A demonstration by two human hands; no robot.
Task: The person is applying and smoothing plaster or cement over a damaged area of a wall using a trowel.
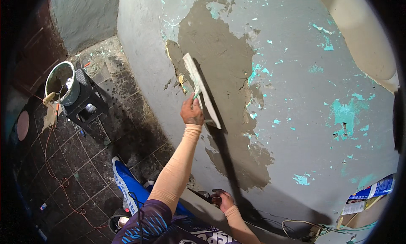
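My left hand (191, 113) grips the handle of a long, pale float (202, 100), which lies tilted against or very close to a brown-grey plaster patch (218, 49) on the grey wall (296, 151). Flaking turquoise paint edges the patch. My right hand (222, 199) is low at the bottom centre, fingers curled beside something dark. I cannot make out what, if anything, it holds.
A bucket (73, 95) with a tool over its rim stands on a black step stool (91, 115) at left, on dark tiles (80, 180). An orange cord (64, 182) crosses them. Another container (115, 223) is near my legs. Loose cables (296, 222) hang at lower right.
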